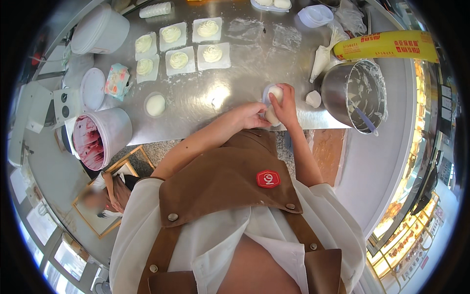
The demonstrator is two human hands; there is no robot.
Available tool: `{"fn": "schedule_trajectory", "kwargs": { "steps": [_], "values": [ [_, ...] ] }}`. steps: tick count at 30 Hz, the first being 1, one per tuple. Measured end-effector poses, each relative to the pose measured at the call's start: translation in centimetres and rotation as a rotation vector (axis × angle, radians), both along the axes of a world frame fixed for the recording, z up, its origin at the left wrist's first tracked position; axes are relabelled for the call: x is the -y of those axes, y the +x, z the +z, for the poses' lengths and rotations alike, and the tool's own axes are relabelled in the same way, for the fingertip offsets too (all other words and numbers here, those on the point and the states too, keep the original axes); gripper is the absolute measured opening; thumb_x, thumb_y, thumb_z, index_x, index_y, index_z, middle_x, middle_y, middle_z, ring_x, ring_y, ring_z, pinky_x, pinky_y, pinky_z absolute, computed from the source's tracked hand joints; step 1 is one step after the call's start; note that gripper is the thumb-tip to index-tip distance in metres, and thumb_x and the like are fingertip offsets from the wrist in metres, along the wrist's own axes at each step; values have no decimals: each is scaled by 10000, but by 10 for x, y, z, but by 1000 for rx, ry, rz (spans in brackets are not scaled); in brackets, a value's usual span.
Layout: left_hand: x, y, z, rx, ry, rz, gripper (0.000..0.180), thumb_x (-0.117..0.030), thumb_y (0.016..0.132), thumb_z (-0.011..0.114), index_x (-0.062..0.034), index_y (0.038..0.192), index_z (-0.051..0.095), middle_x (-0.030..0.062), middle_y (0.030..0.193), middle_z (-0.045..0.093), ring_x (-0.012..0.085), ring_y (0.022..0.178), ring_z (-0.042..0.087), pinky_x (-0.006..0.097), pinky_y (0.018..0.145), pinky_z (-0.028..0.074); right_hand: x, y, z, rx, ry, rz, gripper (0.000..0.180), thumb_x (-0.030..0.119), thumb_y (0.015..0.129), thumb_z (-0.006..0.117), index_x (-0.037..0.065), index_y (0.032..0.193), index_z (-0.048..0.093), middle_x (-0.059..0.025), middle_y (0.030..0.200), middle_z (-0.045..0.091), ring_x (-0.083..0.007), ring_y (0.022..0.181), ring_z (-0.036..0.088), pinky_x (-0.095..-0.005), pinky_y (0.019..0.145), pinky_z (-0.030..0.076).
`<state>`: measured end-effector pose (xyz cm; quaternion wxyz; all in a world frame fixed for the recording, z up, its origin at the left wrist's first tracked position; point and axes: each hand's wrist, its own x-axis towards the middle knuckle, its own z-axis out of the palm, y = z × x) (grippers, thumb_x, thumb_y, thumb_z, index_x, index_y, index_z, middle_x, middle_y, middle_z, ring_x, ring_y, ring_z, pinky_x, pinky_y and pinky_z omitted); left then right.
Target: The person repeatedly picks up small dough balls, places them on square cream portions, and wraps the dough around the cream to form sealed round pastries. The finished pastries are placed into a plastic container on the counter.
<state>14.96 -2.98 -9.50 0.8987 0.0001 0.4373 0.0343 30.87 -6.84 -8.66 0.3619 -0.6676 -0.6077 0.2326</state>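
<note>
Close to the table's front edge, a small pale plastic box (266, 94) holds two soft white buns. My right hand (286, 105) is curled over the farther white bun (276, 92), thumb pressed on its side. From the left, my left hand (253, 115) closes its fingers around the rim by the nearer white bun (271, 115); its fingertips are partly hidden. Another white bun (155, 105) sits alone in a round clear holder at the left. Beyond my hands, several piped cream swirls (213, 53) rest on square white papers.
At right stand a steel mixing bowl (338, 88) with a spatula (364, 119), a white paper cup (313, 99), a piping bag (320, 59) and a yellow wrap roll (387, 46). White tubs (115, 128) line the left, near a tissue pack (117, 81). A person (115, 191) is at lower left.
</note>
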Motion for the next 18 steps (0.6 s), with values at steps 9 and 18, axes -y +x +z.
{"fn": "schedule_trajectory", "kwargs": {
  "steps": [9, 18],
  "values": [
    [9, 12, -18, -44, -57, 5, 466, -153, 858, 573, 57, 1209, 350, 329, 1149, 474, 486, 982, 580, 534, 853, 535, 0, -3, -8, 42, 40, -7, 350, 154, 865, 669, 36, 1167, 539, -221, 1161, 499, -407, 1094, 471, -450, 951, 407],
    [10, 14, -8, -93, -44, 62, 528, -160, 852, 597, 54, 1246, 319, 310, 1165, 435, 483, 981, 580, 545, 832, 538, 1, -6, -9, 56, 73, -38, 336, 141, 864, 668, 12, 1143, 533, -224, 1145, 513, -418, 1081, 481, -453, 934, 416]
  ]
}}
